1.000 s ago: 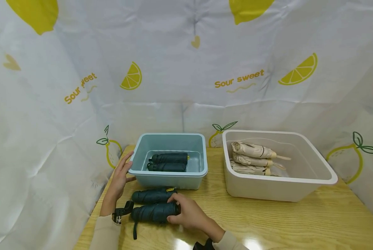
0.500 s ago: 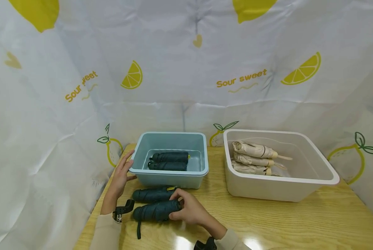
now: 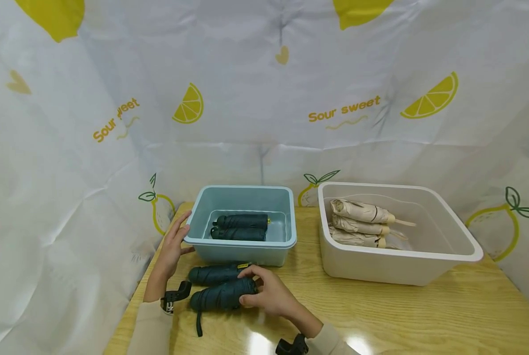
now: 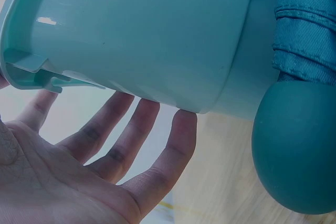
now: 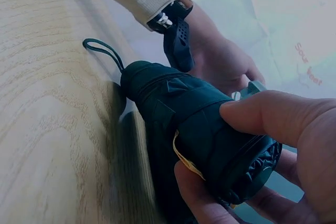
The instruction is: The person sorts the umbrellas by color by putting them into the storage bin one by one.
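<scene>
My right hand [image 3: 270,294] grips a folded dark green umbrella [image 3: 220,296] by its right end, thumb on one side and fingers on the other. In the right wrist view, the umbrella [image 5: 178,103] slants upward from the wooden table, with a wrist loop at its far end. A second dark green umbrella [image 3: 213,275] lies just behind it, with a yellow tag. My left hand [image 3: 171,249] rests its extended fingertips on the left side of the light blue bin [image 3: 242,252]; the left wrist view shows the fingers [image 4: 170,156] against the bin wall. Two more dark umbrellas [image 3: 239,233] lie inside.
A larger white bin [image 3: 379,266] stands on the right with several folded beige umbrellas [image 3: 362,212] stacked in its left part. A lemon-print sheet [image 3: 255,98] hangs behind and at the sides of the wooden table [image 3: 379,315].
The right end of the front umbrella has risen slightly and swung a little toward the blue bin in my right hand. My left hand stays at the bin's side.
</scene>
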`<state>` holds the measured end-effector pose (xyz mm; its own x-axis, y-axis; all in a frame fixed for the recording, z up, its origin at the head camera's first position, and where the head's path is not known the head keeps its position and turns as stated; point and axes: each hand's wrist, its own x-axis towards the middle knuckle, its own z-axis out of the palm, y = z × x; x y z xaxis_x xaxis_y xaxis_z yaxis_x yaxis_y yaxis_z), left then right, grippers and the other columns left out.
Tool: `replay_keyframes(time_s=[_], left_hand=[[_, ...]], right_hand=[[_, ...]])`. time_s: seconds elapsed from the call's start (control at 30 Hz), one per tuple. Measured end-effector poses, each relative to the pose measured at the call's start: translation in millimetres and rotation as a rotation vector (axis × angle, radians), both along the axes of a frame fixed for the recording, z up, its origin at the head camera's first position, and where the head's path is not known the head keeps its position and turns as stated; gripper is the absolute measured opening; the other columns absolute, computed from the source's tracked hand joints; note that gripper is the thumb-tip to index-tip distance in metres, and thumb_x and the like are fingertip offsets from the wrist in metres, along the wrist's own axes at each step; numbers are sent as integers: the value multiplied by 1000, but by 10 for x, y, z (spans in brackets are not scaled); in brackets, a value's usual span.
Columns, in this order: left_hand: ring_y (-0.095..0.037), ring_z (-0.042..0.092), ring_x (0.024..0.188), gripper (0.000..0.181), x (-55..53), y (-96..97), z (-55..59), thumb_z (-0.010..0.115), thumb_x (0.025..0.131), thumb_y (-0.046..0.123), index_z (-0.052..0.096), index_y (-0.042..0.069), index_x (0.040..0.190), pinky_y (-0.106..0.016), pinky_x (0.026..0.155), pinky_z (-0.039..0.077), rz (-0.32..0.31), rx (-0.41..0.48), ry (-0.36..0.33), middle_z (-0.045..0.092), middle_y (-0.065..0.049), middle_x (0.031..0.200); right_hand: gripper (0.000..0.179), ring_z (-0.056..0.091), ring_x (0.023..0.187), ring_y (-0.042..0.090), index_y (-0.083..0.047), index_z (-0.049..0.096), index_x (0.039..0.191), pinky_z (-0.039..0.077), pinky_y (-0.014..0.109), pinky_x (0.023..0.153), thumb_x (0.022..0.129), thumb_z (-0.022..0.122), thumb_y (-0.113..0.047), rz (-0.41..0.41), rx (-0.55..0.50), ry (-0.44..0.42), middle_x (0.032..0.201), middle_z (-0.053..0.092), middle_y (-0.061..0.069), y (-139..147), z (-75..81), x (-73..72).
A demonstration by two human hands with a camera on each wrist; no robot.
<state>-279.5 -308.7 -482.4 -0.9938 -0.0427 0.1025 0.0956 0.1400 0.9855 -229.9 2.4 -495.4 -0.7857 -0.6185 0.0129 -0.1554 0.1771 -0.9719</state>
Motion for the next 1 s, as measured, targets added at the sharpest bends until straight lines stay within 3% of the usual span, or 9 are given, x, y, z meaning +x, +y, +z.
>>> replay_keyframes(time_s=[0.37, 0.73, 1.0], left_hand=[[-38, 35, 145, 55, -15, -2, 16, 39, 111, 41, 29, 24, 163, -75, 100, 44, 3, -5, 7, 24, -8, 168], [-38, 36, 144, 54, -11, -3, 4, 39, 111, 41, 30, 25, 162, -74, 99, 45, 6, -9, 4, 24, -8, 168], [-38, 35, 144, 54, -2, -5, -11, 39, 111, 40, 29, 25, 163, -74, 99, 45, 2, -11, 7, 23, -9, 168]], right_hand=[[34, 61, 96, 18, -19, 72, 114, 53, 27, 83, 82, 81, -15, -36, 55, 121, 122, 67, 3, 35, 45, -42], [33, 62, 89, 20, -15, 71, 112, 56, 28, 72, 81, 79, -9, -59, -4, 76, 118, 66, 8, 107, 156, -65], [35, 64, 97, 24, -10, 69, 113, 57, 27, 72, 81, 79, -4, -56, -93, 25, 122, 63, 14, 160, 251, -59]])
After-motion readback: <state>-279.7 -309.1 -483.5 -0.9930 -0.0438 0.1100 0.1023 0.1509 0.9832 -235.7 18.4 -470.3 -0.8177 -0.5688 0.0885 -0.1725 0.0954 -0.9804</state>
